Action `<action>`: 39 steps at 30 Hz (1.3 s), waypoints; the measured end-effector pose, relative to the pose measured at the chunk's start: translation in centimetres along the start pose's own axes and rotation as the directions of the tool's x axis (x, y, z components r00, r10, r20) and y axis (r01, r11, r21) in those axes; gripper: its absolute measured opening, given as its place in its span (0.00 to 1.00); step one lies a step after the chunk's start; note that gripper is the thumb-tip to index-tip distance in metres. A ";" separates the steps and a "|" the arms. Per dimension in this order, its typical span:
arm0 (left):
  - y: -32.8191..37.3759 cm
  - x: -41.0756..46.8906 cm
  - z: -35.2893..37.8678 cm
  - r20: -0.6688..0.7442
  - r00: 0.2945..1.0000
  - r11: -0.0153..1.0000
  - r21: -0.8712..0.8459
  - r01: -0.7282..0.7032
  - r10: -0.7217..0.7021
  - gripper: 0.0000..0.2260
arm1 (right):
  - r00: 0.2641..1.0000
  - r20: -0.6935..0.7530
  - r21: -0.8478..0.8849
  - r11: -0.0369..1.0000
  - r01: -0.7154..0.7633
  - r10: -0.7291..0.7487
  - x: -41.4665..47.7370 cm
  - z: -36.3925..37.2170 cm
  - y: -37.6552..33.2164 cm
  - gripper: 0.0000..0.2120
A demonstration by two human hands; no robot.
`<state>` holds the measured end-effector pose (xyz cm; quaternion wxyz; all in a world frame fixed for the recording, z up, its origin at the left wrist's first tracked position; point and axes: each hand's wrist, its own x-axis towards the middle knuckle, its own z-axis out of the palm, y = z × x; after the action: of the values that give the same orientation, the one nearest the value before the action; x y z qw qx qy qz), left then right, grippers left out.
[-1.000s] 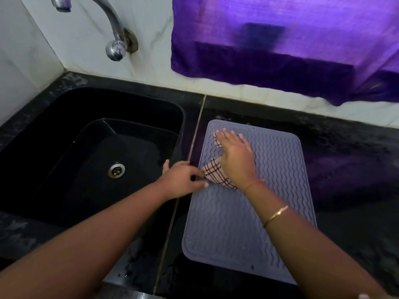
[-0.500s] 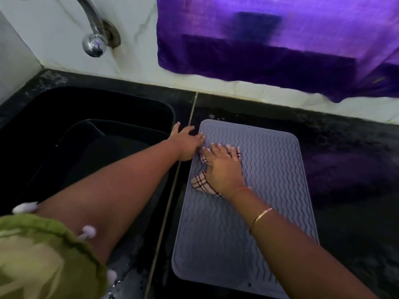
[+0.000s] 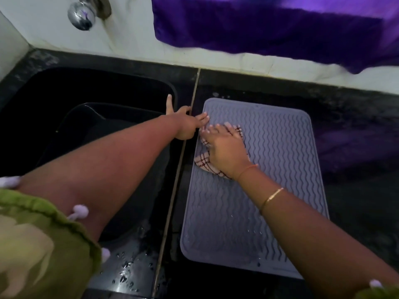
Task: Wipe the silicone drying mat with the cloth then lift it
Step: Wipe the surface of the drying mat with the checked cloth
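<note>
Black table [image 3: 356, 190]: our flat right hand [image 3: 224, 149] presses the checked cloth [image 3: 203, 161] on the silicone drying mat [image 3: 280, 158]; our spread left hand [image 3: 185, 126] touches its edge.

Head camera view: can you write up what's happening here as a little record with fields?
Place: black counter beside a black sink
Mat: grey, wavy ridges, flat on the counter, droplets at near end
Cloth: checked, on the mat's far left part
Right hand: flat on the cloth, pressing it
Left hand: touches the mat's left edge
Stage: wiping; mat not yet lifted
</note>
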<state>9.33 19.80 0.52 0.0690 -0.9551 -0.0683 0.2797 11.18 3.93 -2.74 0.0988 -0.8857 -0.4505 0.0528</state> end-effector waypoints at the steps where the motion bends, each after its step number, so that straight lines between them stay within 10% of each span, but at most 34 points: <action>1: 0.1 0.0 -0.2 0.010 1.000 1.000 0.007 -0.002 0.002 0.25 | 0.998 0.038 0.003 0.999 0.046 -0.046 -0.7 -0.2 -0.1 0.25; 16: 1.9 -1.3 -0.1 -0.117 0.992 0.998 0.037 0.044 -0.040 0.38 | 0.953 0.181 0.393 0.906 0.156 -0.243 -8.7 -0.9 -2.6 0.20; 23: 1.0 -6.4 5.5 -0.457 0.887 0.945 -0.259 -0.202 0.065 0.16 | 0.948 -0.022 0.839 0.521 -0.155 0.317 -8.6 -5.6 -2.1 0.10; 31: 1.6 -7.9 6.5 -0.285 0.952 0.941 -0.277 -0.193 0.111 0.17 | 0.934 0.208 0.937 -0.334 -0.105 0.291 -6.5 -6.8 -1.3 0.14; 35: 2.2 -8.2 6.3 -0.153 0.983 0.963 -0.232 -0.136 0.102 0.20 | 0.738 0.226 0.939 0.060 -0.339 0.636 -5.1 -5.0 0.9 0.15; 37: 2.5 -8.4 6.0 -0.097 0.991 0.970 -0.215 -0.116 0.097 0.23 | 0.560 -0.008 0.880 0.272 -0.390 0.828 -5.2 -5.2 1.1 0.14; 39: 2.7 -8.5 5.9 -0.064 0.994 0.976 -0.191 -0.100 0.089 0.26 | 0.598 -0.265 0.808 0.512 -0.290 0.757 -5.7 -5.5 0.0 0.11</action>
<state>-0.71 16.27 -0.42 -0.0360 -0.9668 -0.0480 0.2484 8.89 -1.37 2.61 0.5349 -0.8437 -0.0297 -0.0329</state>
